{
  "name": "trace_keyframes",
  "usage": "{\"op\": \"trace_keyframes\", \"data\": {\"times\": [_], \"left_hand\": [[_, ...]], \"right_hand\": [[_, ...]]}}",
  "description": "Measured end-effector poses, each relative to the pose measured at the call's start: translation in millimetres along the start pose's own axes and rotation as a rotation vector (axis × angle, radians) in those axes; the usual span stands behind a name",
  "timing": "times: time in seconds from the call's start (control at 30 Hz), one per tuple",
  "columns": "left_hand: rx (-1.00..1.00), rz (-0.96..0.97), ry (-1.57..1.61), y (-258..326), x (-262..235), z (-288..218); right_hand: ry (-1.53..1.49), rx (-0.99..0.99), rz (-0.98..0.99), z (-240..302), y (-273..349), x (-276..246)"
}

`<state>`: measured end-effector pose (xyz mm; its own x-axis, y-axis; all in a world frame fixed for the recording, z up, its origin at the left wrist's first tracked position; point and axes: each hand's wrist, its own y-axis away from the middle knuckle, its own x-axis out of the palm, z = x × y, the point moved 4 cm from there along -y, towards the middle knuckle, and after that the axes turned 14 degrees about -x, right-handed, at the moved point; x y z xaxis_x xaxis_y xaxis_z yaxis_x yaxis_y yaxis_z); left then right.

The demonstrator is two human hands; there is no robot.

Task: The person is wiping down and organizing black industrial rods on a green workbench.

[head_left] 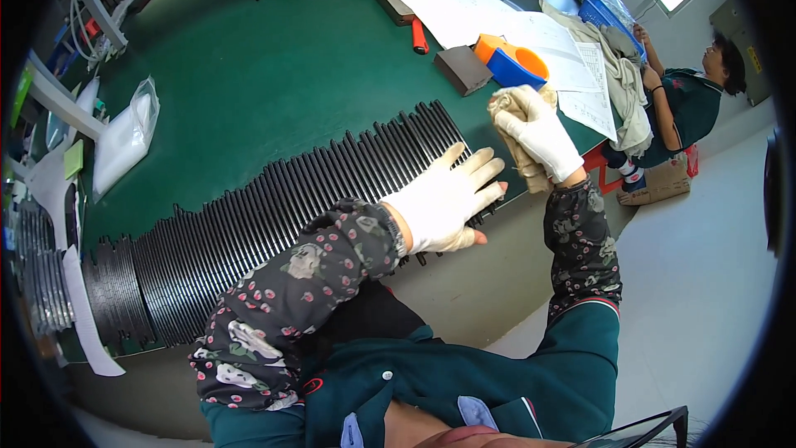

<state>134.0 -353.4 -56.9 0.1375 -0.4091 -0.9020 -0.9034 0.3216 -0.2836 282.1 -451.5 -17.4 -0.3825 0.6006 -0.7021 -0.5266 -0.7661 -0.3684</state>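
Note:
A long row of thin black rods lies side by side along the front of the green table. My left hand, in a white glove with bare fingertips, rests flat over the right end of the row, fingers spread. To its right my right hand, gloved too, is closed around a crumpled beige cloth, whose end hangs down below the fist by the table's edge. Some rod ends jut past the front edge beneath my left hand.
Beyond my right hand sit a brown block and an orange and blue tape roll. White paper sheets and a red-handled tool lie farther back. A plastic bag is at left; another person sits at right.

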Motion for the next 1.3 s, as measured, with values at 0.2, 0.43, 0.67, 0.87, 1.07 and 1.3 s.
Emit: {"op": "trace_keyframes", "data": {"times": [0.2,0.43,0.67,0.87,1.07,1.3], "left_hand": [[-0.123,0.234,0.13,1.1,23.3,12.4],[-0.053,0.154,-0.108,-5.7,5.7,-0.6],[-0.056,0.164,-0.097,-3.3,9.9,6.3],[-0.062,0.186,-0.099,-5.1,6.3,4.5],[-0.065,0.179,-0.092,-5.2,7.2,3.4],[-0.046,0.147,-0.098,-4.6,11.3,7.0]], "right_hand": [[-0.047,-0.434,0.525,35.0,-4.5,61.9],[0.056,-0.417,0.395,15.0,-66.9,100.1],[-0.217,-0.338,0.38,32.3,-59.4,80.7],[0.099,-0.515,0.396,25.9,-80.6,112.6],[0.038,-0.475,0.307,20.6,-64.5,89.0],[-0.033,-0.264,0.17,16.5,-85.1,98.6]]}}
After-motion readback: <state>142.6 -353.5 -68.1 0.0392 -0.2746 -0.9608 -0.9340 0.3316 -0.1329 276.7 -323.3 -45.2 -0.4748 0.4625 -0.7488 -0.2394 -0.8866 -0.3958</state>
